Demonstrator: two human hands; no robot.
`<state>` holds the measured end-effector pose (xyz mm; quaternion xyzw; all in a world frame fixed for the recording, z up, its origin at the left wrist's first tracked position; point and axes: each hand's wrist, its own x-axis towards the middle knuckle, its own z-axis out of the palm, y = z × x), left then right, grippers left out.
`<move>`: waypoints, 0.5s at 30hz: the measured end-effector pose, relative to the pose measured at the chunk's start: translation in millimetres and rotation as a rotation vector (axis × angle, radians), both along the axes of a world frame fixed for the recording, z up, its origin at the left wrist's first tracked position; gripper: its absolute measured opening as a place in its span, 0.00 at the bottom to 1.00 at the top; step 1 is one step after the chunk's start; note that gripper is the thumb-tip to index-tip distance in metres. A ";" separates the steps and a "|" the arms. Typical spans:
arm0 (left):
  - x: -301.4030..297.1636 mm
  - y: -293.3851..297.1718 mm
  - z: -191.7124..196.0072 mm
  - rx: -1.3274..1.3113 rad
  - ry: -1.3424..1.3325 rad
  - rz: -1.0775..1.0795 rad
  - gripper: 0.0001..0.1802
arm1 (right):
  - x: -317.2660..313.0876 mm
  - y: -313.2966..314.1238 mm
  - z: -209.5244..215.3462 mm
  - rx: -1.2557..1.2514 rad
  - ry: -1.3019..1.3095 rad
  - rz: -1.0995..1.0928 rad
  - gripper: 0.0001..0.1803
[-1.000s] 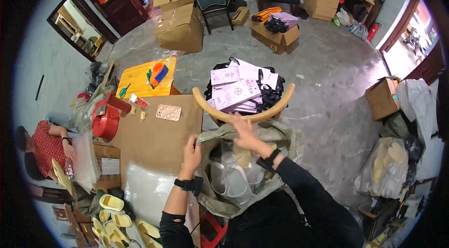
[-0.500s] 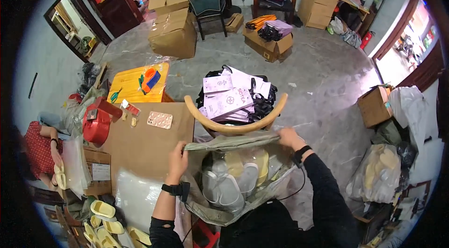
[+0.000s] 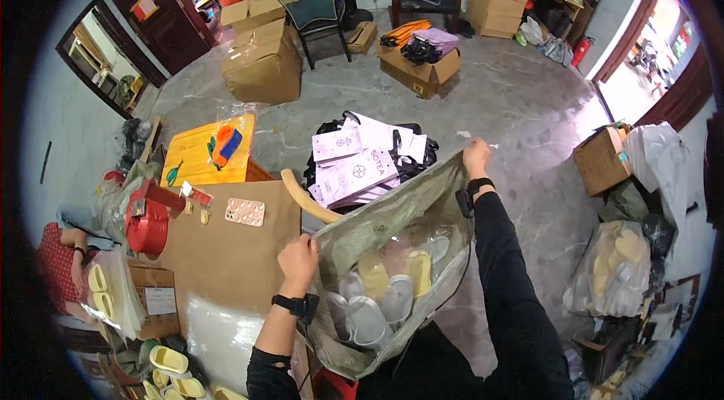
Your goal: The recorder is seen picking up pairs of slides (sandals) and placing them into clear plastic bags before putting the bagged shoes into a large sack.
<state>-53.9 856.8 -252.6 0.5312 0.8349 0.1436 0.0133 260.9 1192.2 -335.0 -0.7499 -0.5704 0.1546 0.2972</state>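
My left hand point(image 3: 299, 258) is closed on the left end of the rim of a grey-green woven sack point(image 3: 377, 229). With my arm stretched forward, my right hand point(image 3: 476, 158) grips the far right corner of the same rim. Between them the sack's mouth gapes wide. Inside lie grey slippers point(image 3: 369, 321) and pale yellow slippers point(image 3: 420, 272), some in clear plastic wrap. Just beyond the rim stands a round-backed wooden chair point(image 3: 311, 202), partly hidden by the sack, bearing a pile of lilac paper bags point(image 3: 358, 171).
At my left stands a brown-topped table point(image 3: 226, 253) with a patterned phone case point(image 3: 245, 211), a red tape roll point(image 3: 147, 223) and plastic sleeves point(image 3: 219, 332). A co-worker in red point(image 3: 56, 264) is at the far left. Cardboard boxes point(image 3: 264, 68) stand behind; bagged slippers point(image 3: 615, 264) are at right.
My right hand has moved up and forward, lifting the sack's far right rim over part of the chair. The sack's mouth has opened wider and tilted, and the view has shifted a little.
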 end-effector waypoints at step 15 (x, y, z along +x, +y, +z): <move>-38.6 22.9 -75.3 0.037 -0.425 0.340 0.21 | -1.1 0.3 -52.2 -0.499 0.783 0.301 0.41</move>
